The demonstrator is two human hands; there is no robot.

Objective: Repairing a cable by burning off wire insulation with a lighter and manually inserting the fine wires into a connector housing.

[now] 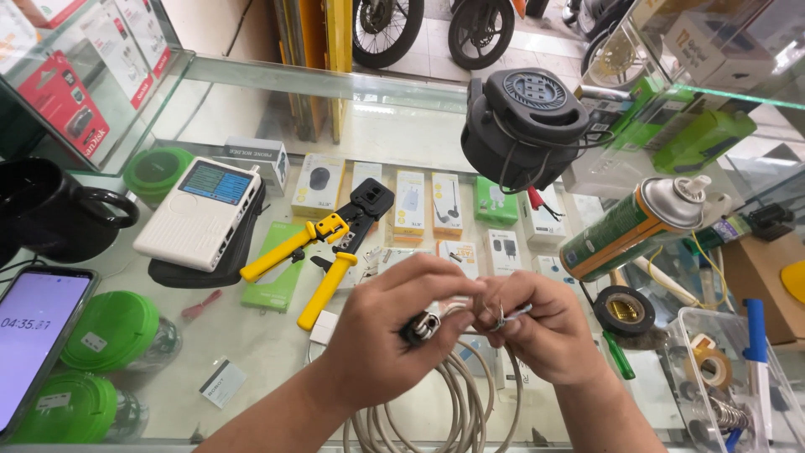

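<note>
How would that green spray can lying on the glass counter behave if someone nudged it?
The green spray can lies on its side, so it would probably roll. Its smooth round body looks slippery on the glass counter. Being metal, it likely won't bend.

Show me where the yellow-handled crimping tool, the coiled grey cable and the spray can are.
crimping tool (334,252): head view, on its yellow handle near the hinge.
coiled grey cable (470,403): head view, on the loops.
spray can (625,226): head view, mid-body.

Two bare arms, coming up from the bottom edge. No sleeves down to the wrists. Left hand (387,335) and right hand (537,329) without gloves. Short, plain nails. Small ring on a right finger (501,316). Left wrist without a watch or band.
</note>
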